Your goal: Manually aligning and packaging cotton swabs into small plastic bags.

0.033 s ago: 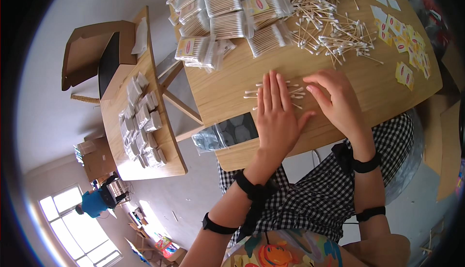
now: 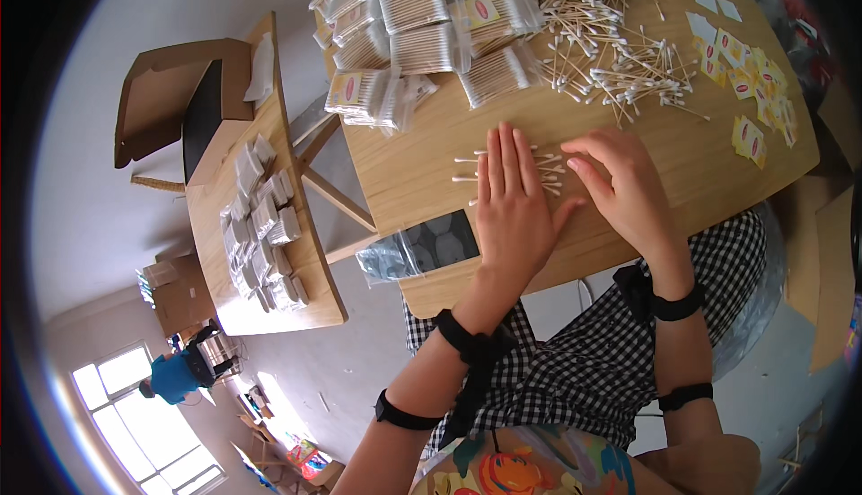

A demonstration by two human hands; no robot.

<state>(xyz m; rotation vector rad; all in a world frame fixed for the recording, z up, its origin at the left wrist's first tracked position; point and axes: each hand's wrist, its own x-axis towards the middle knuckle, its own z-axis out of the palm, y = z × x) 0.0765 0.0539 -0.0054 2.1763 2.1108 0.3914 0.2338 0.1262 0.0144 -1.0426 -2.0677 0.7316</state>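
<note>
My left hand [image 2: 514,198] lies flat, fingers stretched out, on a small row of cotton swabs [image 2: 549,172] on the wooden table [image 2: 422,149]. The swabs' white tips stick out on both sides of the fingers; their middles are hidden under the hand. Just right of them, my right hand [image 2: 628,185] hovers with its fingers bent and its thumb apart from the forefinger. Nothing shows between those fingers. Beyond the hands lies a large loose heap of cotton swabs [image 2: 642,77]. Filled clear bags of swabs [image 2: 422,46] are stacked at the far left of the table.
Yellow and white cards [image 2: 763,91] lie scattered at the right. Left of my hand is a dark packet with clear plastic bags [image 2: 422,245]. A second table [image 2: 310,293] holds packed bags [image 2: 260,225] and an open cardboard box [image 2: 157,91]. A person in blue [image 2: 180,375] is far off.
My left hand has slid slightly forward, away from me, over the swabs, and the swab tips beside it sit a little closer together. The right hand has hardly moved.
</note>
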